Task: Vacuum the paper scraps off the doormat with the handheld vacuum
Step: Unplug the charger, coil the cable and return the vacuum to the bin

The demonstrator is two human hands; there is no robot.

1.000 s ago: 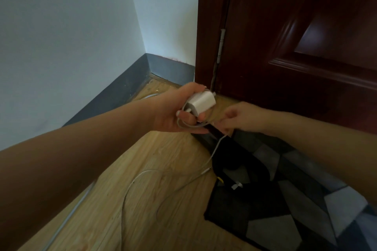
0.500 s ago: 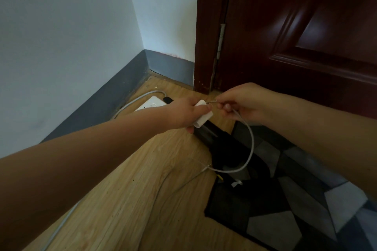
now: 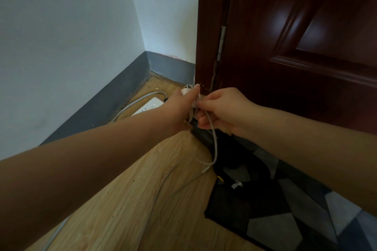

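Note:
My left hand [image 3: 179, 106] grips a small white charger plug [image 3: 186, 90], mostly hidden by the fingers, near the foot of the door frame. Close against it, my right hand [image 3: 220, 110] pinches the thin white cable [image 3: 213, 142], which hangs in a loop from both hands and trails over the wooden floor. The dark doormat [image 3: 285, 206], patterned in black and grey shapes, lies at lower right. On it I see a white paper scrap [image 3: 236, 185] and a small yellow scrap [image 3: 220, 178] at its edge. No handheld vacuum is in view.
A white power strip [image 3: 150, 106] with a grey cord [image 3: 138, 101] lies by the grey skirting board in the corner. A dark red wooden door [image 3: 295, 47] stands shut behind the mat. White walls close off the left side.
Both hands have moved forward and closer together near the door frame. The cable loop hanging from my right hand has become narrower and hangs straighter down.

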